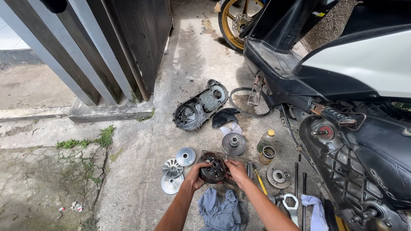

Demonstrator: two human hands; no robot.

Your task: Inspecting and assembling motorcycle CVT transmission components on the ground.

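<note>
Both my hands hold a dark round clutch drum [212, 168] just above the concrete ground. My left hand [195, 176] grips its left rim, and my right hand [236, 170] grips its right side. Around it lie scooter transmission parts: a silver pulley face [186, 156], a finned fan disc [172, 168], a white disc [171, 184], a pulley with a centre hub [233, 143], a coil spring [268, 155] and a round metal plate [278, 176].
A grey transmission cover [200, 105] and a drive belt [249, 102] lie farther off. A small yellow-capped bottle [266, 138], a yellow-handled tool [259, 181], wrenches [292, 205] and grey-blue rags [219, 209] lie nearby. The scooter [355, 111] stands at right, a dark gate [102, 47] at left.
</note>
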